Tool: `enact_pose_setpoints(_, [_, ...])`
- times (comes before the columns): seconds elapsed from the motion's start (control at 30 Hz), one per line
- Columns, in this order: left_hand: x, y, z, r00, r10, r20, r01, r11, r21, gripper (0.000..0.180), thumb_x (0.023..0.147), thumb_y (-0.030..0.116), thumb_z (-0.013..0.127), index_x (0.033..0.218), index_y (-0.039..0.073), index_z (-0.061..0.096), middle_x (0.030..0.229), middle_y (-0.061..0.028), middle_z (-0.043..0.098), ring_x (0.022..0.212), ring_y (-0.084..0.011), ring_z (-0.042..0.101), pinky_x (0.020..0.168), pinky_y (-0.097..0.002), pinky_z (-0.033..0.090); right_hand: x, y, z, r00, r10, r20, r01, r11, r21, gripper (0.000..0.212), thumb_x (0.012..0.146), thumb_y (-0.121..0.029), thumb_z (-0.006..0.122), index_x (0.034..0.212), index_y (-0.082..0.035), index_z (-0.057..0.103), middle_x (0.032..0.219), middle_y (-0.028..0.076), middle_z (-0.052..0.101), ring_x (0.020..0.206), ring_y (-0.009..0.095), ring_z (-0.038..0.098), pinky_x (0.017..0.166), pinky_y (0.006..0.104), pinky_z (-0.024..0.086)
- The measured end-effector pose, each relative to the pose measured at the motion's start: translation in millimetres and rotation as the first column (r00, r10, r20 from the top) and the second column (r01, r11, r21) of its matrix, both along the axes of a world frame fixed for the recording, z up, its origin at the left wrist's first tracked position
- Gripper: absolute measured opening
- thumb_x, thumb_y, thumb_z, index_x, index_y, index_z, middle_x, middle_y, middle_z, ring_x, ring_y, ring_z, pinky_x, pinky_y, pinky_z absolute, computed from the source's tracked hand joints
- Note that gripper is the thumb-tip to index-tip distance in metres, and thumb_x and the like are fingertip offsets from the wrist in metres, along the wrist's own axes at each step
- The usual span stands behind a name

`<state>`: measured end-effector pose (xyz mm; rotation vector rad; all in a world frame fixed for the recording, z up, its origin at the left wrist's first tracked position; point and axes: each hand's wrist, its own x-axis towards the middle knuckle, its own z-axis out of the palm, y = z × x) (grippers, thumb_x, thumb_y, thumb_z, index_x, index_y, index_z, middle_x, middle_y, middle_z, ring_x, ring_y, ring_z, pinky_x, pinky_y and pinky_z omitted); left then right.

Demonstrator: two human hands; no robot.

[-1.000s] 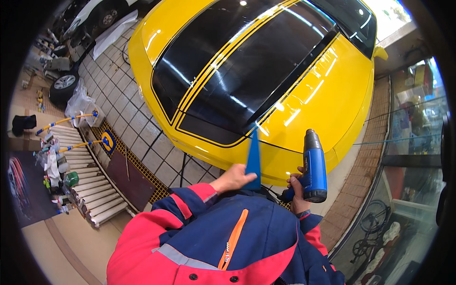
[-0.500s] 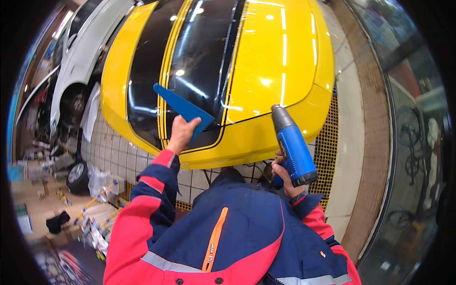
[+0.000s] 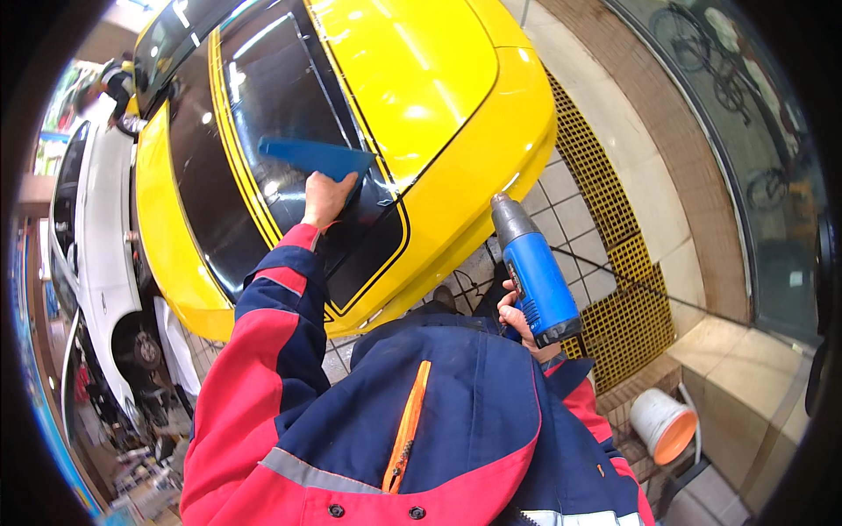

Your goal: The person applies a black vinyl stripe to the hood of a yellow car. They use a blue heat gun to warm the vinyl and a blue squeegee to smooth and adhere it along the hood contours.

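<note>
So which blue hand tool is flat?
The tapered blade in the left hand; the heat gun in the right hand has a thick, round barrel.

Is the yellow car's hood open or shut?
Shut: the hood lies down along the yellow bumper, with no raised edge showing.

1. The blue scraper point(image 3: 317, 159) is a flat, tapering blade, its narrow end to the left and its wide end to the right. Gripped in the left hand point(image 3: 327, 198), it lies across the view over the car's black area; whether it touches cannot be told.
2. The heat gun point(image 3: 537, 276) has a blue body, dark nozzle and black rear end. Held by the right hand point(image 3: 519, 320), it tilts with its nozzle up and leftward, near the bumper edge.
3. The yellow car point(image 3: 421, 96) is glossy, with broad black panels, yellow-and-black pinstripes and bright light reflections.
</note>
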<state>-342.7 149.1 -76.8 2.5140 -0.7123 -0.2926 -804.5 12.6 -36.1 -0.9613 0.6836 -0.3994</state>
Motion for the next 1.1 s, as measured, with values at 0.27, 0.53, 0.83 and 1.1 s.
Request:
enact_pose_setpoints(0.27, [-6, 17, -7, 0.984, -0.123, -0.126, 0.073, 0.934, -0.349, 0.028, 0.093, 0.014, 0.083, 0.116, -0.001, 0.078, 0.110, -0.0122, 0.082, 0.098, -0.0224, 0.076, 0.091, -0.0366, 0.058, -9, 33, 8, 0.991, -0.134, -0.001, 0.134, 0.991, -0.007, 0.053, 0.089, -0.007, 0.086, 0.136, 0.002, 0.062, 0.096, 0.009, 0.072, 0.082, 0.017, 0.069, 0.079, 0.0324, 0.059])
enact_pose_setpoints(0.53, [0, 28, -6, 0.928, -0.153, -0.339, 0.117, 0.985, -0.124, 0.026, 0.090, 0.007, 0.086, 0.110, -0.007, 0.078, 0.106, -0.0156, 0.083, 0.092, -0.0213, 0.077, 0.085, -0.0374, 0.061, 6, 28, 9, 0.998, -0.062, 0.001, 0.062, 0.998, 0.001, 0.050, 0.092, -0.005, 0.084, 0.137, -0.001, 0.064, 0.099, 0.006, 0.072, 0.085, 0.015, 0.067, 0.081, 0.0316, 0.056])
enact_pose_setpoints(0.83, [-7, 27, 13, 0.908, -0.229, -0.351, 0.244, 0.970, -0.001, 0.032, 0.090, 0.010, 0.086, 0.115, -0.007, 0.077, 0.107, -0.0160, 0.082, 0.090, -0.0209, 0.076, 0.084, -0.0365, 0.061, 10, 22, 7, 0.996, -0.078, 0.045, 0.079, 0.997, -0.007, 0.059, 0.089, -0.004, 0.087, 0.141, 0.000, 0.060, 0.106, 0.009, 0.071, 0.086, 0.016, 0.070, 0.078, 0.0311, 0.060])
enact_pose_setpoints(1.1, [19, 34, 4, 0.918, -0.054, -0.393, -0.072, 0.951, -0.301, 0.027, 0.090, 0.017, 0.088, 0.099, -0.007, 0.080, 0.092, -0.0148, 0.082, 0.075, -0.0205, 0.076, 0.070, -0.0361, 0.059, 10, 28, 6, 0.994, -0.098, 0.038, 0.096, 0.995, 0.039, 0.057, 0.088, -0.005, 0.087, 0.138, -0.001, 0.061, 0.102, 0.007, 0.071, 0.083, 0.016, 0.069, 0.078, 0.0307, 0.060])
